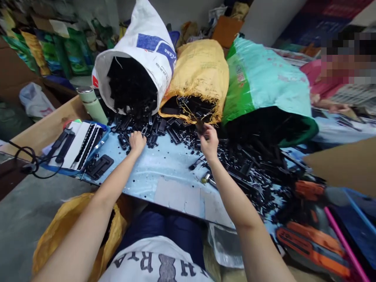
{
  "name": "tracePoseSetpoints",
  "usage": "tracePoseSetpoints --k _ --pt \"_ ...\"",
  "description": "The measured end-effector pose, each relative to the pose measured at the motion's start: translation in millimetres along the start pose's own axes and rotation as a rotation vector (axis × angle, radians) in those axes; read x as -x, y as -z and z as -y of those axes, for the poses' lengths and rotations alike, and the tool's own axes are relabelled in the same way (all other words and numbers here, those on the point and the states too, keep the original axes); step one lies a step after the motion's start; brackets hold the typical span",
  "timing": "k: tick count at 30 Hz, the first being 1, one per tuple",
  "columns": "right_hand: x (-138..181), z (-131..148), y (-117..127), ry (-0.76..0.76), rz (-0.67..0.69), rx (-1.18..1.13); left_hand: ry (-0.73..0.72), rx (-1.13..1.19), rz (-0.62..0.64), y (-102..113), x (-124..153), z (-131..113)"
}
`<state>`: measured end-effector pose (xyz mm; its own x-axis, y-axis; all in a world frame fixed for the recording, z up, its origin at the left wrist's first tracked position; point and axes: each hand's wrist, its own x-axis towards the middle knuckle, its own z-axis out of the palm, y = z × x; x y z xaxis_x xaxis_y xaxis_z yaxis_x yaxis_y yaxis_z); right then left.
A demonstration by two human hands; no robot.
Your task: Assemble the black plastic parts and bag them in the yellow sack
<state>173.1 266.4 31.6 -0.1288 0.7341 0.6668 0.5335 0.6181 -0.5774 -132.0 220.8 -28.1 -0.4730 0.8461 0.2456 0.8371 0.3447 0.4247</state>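
Black plastic parts (176, 135) are spilling across the light blue tabletop (164, 164) from three open sacks lying on their sides at the far edge: a white sack (147, 43) on the left, a yellow sack (199, 66) in the middle, a green-and-teal sack (264, 78) on the right. Left hand (137, 141) is resting knuckles-up at the near edge of the pile just below the white sack's mouth, fingers curled under and touching the loose pieces; cannot tell whether it is clamping anything. Right hand (209, 141) is reaching toward the yellow sack's mouth, fingertips pinching together on a small dark plastic piece (201, 126), held just in front of the sack's frayed rim. Pale green flask (92, 103) is standing upright just beside the white sack, near a blue tray (102, 143) holding white sheets and long black strips. Flat black part (99, 166) is lying just in front of that tray. Black cable (29, 162) is looping over the left table corner. Orange-and-black power tool (311, 235) and a pink rod (343, 243) are sitting at the right, partly buried by the parts heap. Brown cardboard (343, 164) is cutting off the view of the far right. Yellow bag (70, 223) is sagging beside the left forearm. Another person is sitting at the upper right, well apart. Sack interiors are too dark to make out single pieces.
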Motion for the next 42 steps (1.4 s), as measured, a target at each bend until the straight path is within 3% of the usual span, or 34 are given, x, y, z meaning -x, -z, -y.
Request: tracePoseSetpoints --k 3,5,7,11,14,18,22,27,29,32,36,39,42 --pt "-3.6 -17.5 13.2 -0.188 -0.228 -0.314 -0.128 0.196 -0.211 2.2 17.2 -0.6" --pt "-18.8 -33.6 20.2 -0.298 -0.325 -0.558 -0.238 0.363 -0.286 7.4 39.3 -3.9" --pt "-39.3 -46.9 26.5 -0.421 -0.380 -0.810 -0.319 0.486 -0.237 13.5 67.9 -11.1" --pt "-70.5 -48.5 34.5 -0.598 -0.375 -1.120 -0.472 0.545 0.007 18.8 129.0 -29.4" --pt "-66.1 -28.6 34.0 -0.633 -0.274 -1.203 -0.610 0.451 0.164 14.5 163.5 -35.0" --pt "-26.0 3.1 33.2 -0.784 -0.007 -1.434 -0.709 0.267 0.277 6.7 190.6 -29.2" --pt "26.4 26.9 38.9 -1.070 0.181 -1.548 -0.763 0.159 0.306 4.0 204.4 -20.3" --pt "86.3 45.0 38.5 -1.313 0.407 -1.403 -0.770 0.094 0.290 4.3 212.4 -14.3" --pt "107.2 49.0 33.5 -1.325 0.439 -1.256 -0.754 0.067 0.277 4.1 214.7 -12.6" --pt "132.8 54.1 23.1 -1.239 0.349 -1.071 -0.727 0.035 0.262 3.7 217.8 -10.6" --pt "151.6 60.6 9.0 -1.160 0.268 -1.043 -0.716 0.039 0.253 3.5 220.4 -10.3" --pt "159.4 59.4 10.1 -0.986 0.159 -1.101 -0.716 0.044 0.248 3.5 220.6 -10.8" --pt "170.8 46.9 36.4 -0.737 0.179 -1.053 -0.717 0.057 0.252 3.4 219.8 -9.6"
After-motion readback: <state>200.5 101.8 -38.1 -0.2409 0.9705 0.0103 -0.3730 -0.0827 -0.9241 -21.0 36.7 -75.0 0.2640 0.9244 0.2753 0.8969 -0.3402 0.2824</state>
